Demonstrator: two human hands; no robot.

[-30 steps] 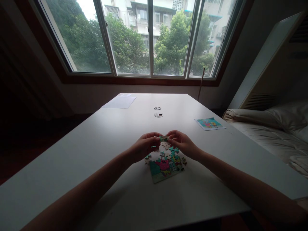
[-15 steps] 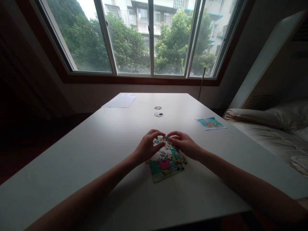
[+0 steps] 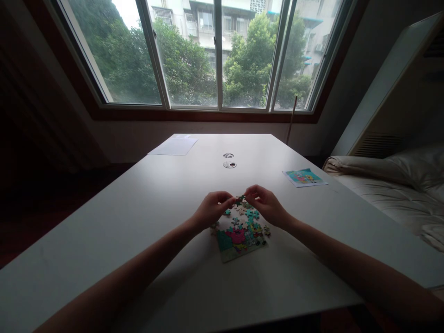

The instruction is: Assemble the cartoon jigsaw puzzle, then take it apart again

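Above the loose pieces, my left hand point(image 3: 215, 207) pinches a small dark-green jigsaw piece point(image 3: 238, 201) between thumb and forefinger. My right hand point(image 3: 264, 203) has its fingertips closed at the other side of that piece; whether it grips the same piece or a second one is hard to make out. Beneath and in front lies a partly joined jigsaw puzzle point(image 3: 237, 243) with a pink cartoon figure and a yellow one. Loose turquoise pieces point(image 3: 252, 213) and pale pieces lie along its far edge. One more loose piece point(image 3: 267, 230) sits at its right side.
A printed picture point(image 3: 305, 177) with similar cartoon figures lies on the white table point(image 3: 138, 208) at the right. White paper sheets point(image 3: 175, 146) rest at the far left. Two round inserts point(image 3: 229, 164) are in the tabletop. A couch point(image 3: 391, 185) stands to the right.
My left hand's thumb and forefinger have closed together on the piece. The right hand has lifted slightly, and more of the turquoise loose pieces now shows.
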